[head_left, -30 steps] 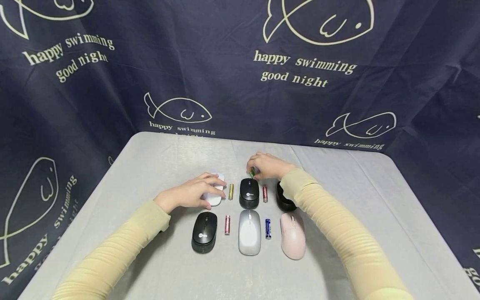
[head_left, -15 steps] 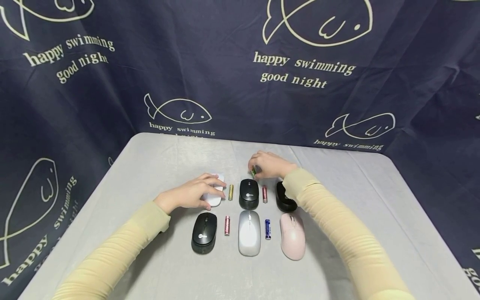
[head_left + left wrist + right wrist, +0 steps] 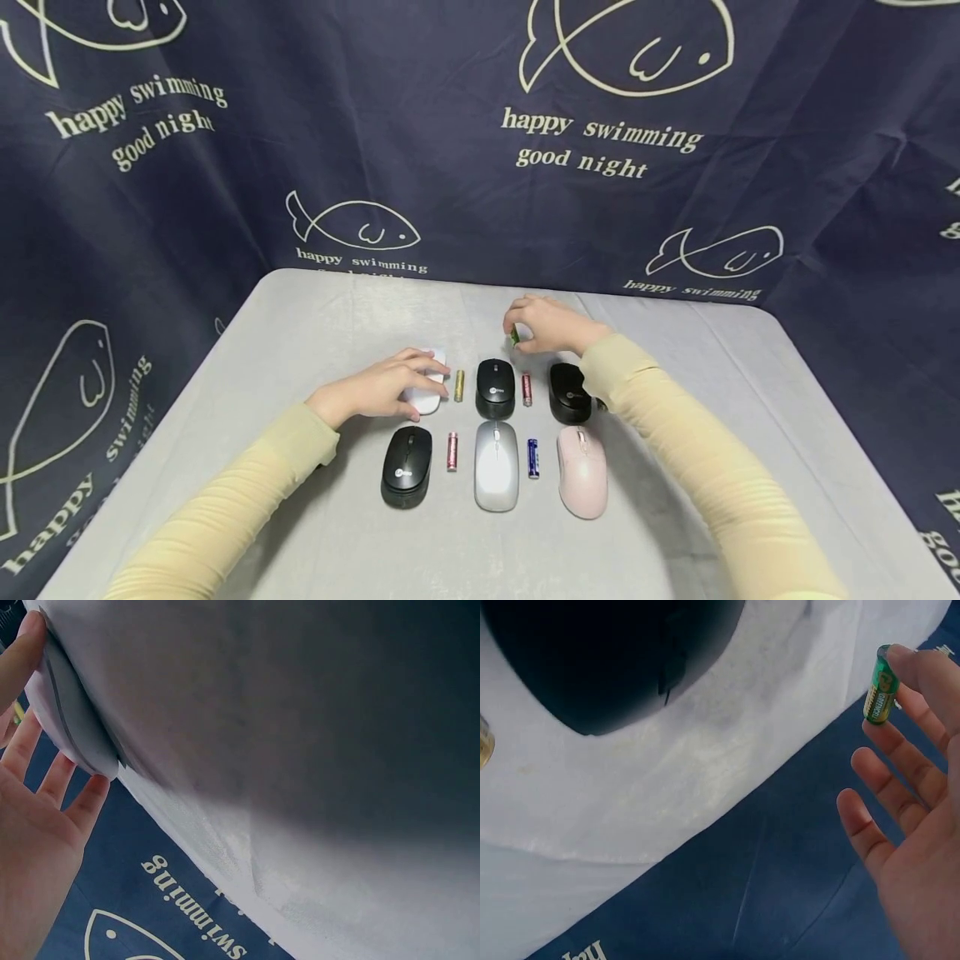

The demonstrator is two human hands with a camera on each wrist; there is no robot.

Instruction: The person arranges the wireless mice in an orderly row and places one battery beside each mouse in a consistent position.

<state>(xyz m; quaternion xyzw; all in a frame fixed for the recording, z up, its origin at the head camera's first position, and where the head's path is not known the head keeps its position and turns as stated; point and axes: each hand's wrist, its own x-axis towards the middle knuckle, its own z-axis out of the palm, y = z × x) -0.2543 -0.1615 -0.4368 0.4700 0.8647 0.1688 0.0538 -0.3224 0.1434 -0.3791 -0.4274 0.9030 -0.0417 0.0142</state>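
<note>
My left hand grips a white computer mouse at the left of the back row. In the left wrist view its thumb and fingertips hold opposite sides of that mouse. Behind the back row, my right hand pinches a green battery by its two ends between thumb and a finger, the other fingers loosely spread. This hand is above the table, just beyond the middle black mouse. A gold battery lies between the white and middle black mice, and a red battery lies right of the latter.
Another black mouse sits below the right wrist. The front row has a black mouse, a red battery, a silver mouse, a blue battery and a pink mouse. A navy curtain hangs behind the table.
My right hand has shifted right and slightly away with the green battery, uncovering more of the right-hand black mouse. The left hand has stayed on the white mouse.
</note>
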